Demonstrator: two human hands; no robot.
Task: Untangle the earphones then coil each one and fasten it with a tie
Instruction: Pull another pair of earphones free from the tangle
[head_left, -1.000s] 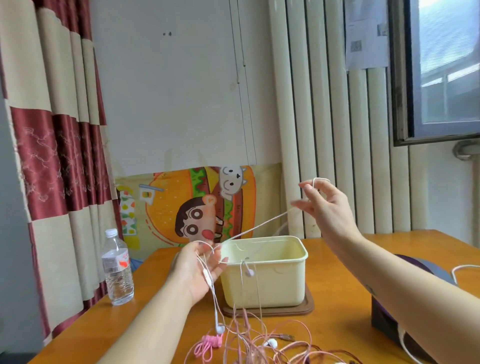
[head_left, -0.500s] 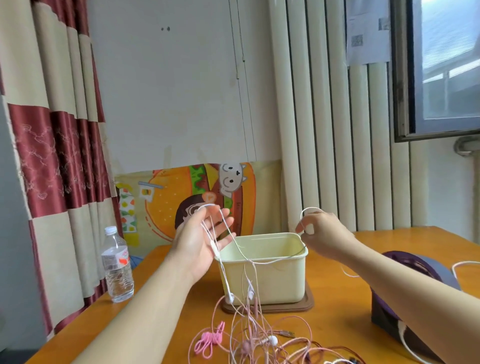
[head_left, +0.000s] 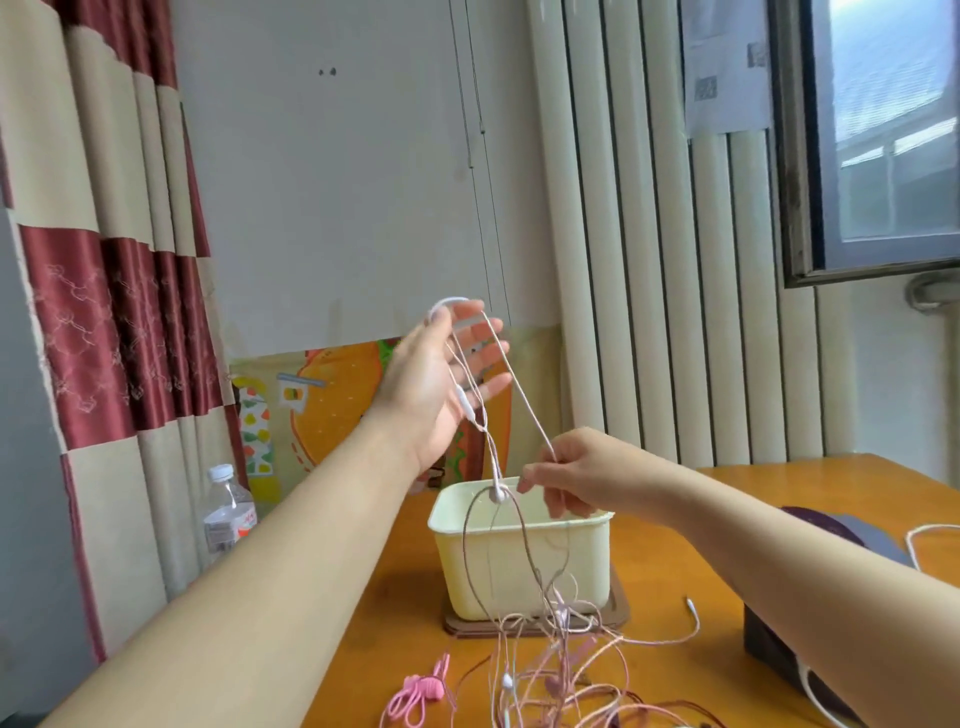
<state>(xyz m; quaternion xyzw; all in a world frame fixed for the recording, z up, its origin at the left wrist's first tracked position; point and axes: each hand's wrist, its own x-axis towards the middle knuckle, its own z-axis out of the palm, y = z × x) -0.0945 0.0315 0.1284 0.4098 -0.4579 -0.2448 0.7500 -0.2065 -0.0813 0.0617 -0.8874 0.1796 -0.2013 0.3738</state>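
We hold left hand (head_left: 441, 384) fingers wide as a coiling former — the right hand (head_left: 582, 478) pinches the earphone cable (head_left: 529, 405) to feed loops

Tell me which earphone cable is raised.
The pale cable draped over the left hand, pinched by the right hand; the pink tangle lies on the table.

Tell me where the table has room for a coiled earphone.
Bare: far right corner of the orange wooden table, and the strip left of the cream plastic tub. Crowded: front, with tangled pink earphone cords and pink ties.
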